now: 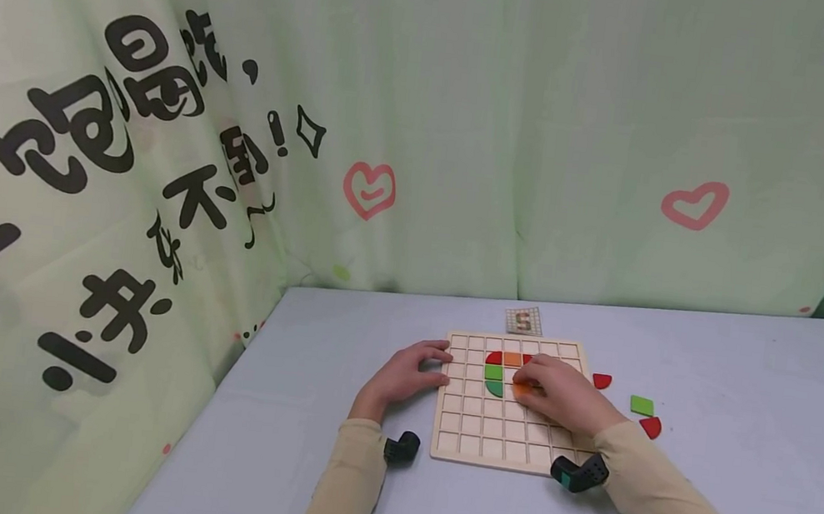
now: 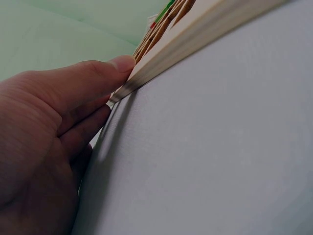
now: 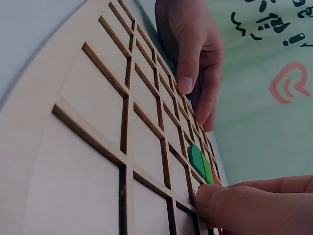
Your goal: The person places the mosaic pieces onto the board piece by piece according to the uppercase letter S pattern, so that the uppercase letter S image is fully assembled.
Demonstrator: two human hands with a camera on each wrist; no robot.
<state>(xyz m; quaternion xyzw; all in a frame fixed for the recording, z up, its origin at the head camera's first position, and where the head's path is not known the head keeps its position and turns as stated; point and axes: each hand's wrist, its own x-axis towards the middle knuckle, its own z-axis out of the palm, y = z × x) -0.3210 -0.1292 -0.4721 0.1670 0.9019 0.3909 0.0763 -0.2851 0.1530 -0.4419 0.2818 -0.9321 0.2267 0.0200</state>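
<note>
Presently, the right hand point(image 1: 565, 395) pinches an orange piece point(image 1: 521, 392) at the inner cells of the wooden grid board point(image 1: 467, 446), while the left hand point(image 1: 403, 373), fingers relaxed and grasping nothing, touches the board's left edge. Toward the board's far side sit a red quarter-round point(image 1: 494, 357), an orange square point(image 1: 513, 359), a light green square point(image 1: 494, 372) and a dark green quarter-round point(image 1: 494, 389). Right of the board lie two loose red pieces point(image 1: 601, 381) and one green tile point(image 1: 642, 405); just beyond its far edge, a patterned card point(image 1: 523, 320)

Booth-like space: printed curtains point(image 1: 460, 86), table point(image 1: 275, 410)
</note>
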